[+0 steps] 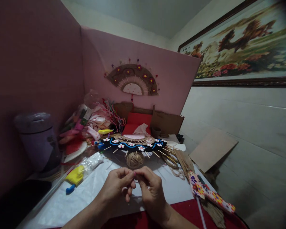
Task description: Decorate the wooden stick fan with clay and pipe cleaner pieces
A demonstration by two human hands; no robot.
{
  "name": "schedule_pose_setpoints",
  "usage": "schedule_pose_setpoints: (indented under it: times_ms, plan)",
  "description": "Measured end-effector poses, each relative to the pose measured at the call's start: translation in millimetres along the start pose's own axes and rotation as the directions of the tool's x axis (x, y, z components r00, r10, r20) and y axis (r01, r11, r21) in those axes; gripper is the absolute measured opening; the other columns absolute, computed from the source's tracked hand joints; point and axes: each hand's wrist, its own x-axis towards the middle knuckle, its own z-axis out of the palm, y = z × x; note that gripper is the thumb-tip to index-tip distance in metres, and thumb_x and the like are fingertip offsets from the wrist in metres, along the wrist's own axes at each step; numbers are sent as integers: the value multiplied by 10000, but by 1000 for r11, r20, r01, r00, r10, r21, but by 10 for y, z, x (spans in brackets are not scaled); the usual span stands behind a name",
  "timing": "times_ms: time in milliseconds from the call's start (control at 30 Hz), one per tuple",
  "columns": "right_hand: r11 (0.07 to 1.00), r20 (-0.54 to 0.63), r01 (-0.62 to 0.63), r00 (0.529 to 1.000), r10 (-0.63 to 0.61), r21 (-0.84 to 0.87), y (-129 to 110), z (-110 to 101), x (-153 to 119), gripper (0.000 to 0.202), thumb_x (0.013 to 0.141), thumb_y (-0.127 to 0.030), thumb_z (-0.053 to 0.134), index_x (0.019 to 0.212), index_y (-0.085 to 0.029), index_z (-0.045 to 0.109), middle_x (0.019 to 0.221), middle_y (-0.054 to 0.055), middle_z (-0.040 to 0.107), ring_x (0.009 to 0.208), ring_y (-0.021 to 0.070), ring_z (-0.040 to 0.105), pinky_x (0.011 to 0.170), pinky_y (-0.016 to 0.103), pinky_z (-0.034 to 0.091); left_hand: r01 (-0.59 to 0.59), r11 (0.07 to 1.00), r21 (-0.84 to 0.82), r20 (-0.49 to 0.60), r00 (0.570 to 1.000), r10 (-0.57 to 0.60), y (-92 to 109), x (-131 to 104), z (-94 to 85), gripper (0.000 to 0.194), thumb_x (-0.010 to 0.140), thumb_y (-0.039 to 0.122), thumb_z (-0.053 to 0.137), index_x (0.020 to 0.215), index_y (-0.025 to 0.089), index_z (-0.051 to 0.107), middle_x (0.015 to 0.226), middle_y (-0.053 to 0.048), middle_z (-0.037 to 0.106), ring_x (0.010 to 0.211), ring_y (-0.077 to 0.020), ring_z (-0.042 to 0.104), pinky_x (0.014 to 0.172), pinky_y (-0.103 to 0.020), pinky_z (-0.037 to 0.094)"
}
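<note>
My left hand [118,184] and my right hand [150,187] meet at the fingertips above the white table covering. Both are closed in a pinch; between the tips there is a small pinkish bit, too small to name. Just beyond them sits a ball of brown twine [134,159]. Behind the twine lies a black fan-shaped piece [131,147] with white flowers, a blue wavy line and thin sticks poking out along its edge.
A yellow clay lump [75,175] in plastic and a lidded purple container [39,143] are at the left. Flower-patterned fabric [214,195] lies at the right. A brown fan [135,76] hangs on the pink panel [171,76] behind. Coloured yarn and cardboard are at the back.
</note>
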Motion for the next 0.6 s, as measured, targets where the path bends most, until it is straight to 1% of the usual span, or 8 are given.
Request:
schedule_pose_setpoints:
  times_ms: [100, 167, 233, 400, 500, 600]
  plan:
    - [997, -17, -69, 997, 69, 19, -7, -9, 8, 136, 874, -207, 493, 821, -167, 611, 701, 20, 588, 639, 128, 559, 583, 228, 408, 2, 1000, -19, 5, 1000, -2, 44, -26, 5, 329, 664, 413, 708, 621, 119, 567, 563, -3, 595, 346, -51, 460, 316, -161, 360]
    - [994, -32, -109, 993, 110, 22, -15, -11, 7, 142, 874, -227, 498, 798, -165, 602, 680, 15, 590, 615, 126, 558, 571, 228, 408, -9, 1000, -3, -11, 1000, 9, 70, -46, 19, 317, 677, 412, 697, 647, 121, 577, 586, -9, 597, 385, -67, 484, 331, -171, 383]
    - [993, -41, -120, 992, 121, 17, -21, -13, 5, 148, 872, -234, 500, 782, -163, 594, 665, 14, 587, 602, 126, 556, 560, 228, 406, -37, 999, 33, -35, 999, 38, 87, -58, 33, 318, 679, 420, 692, 667, 121, 583, 599, -16, 598, 426, -85, 506, 344, -181, 401]
    - [996, -46, -83, 996, 82, -20, -33, -22, -1, 126, 861, -221, 509, 782, -160, 586, 665, 14, 565, 583, 125, 539, 537, 233, 397, -113, 981, 158, -50, 991, 122, 125, -67, 65, 314, 638, 403, 723, 704, 116, 613, 588, -24, 604, 436, -103, 498, 356, -218, 429]
    - [999, -52, -39, 998, 37, -31, -45, -34, -1, 103, 863, -195, 501, 814, -161, 584, 703, 21, 555, 614, 127, 539, 553, 237, 402, -147, 976, 163, -65, 985, 160, 167, -88, 99, 299, 624, 387, 730, 689, 119, 614, 569, -13, 592, 430, -101, 485, 364, -225, 430]
    - [999, -63, 8, 998, -10, -32, -56, -51, 2, 95, 866, -158, 488, 835, -166, 578, 747, 27, 549, 662, 130, 543, 583, 240, 410, -189, 972, 141, -53, 979, 198, 195, -113, 125, 264, 631, 351, 731, 702, 121, 622, 547, 8, 569, 434, -94, 476, 384, -220, 434]
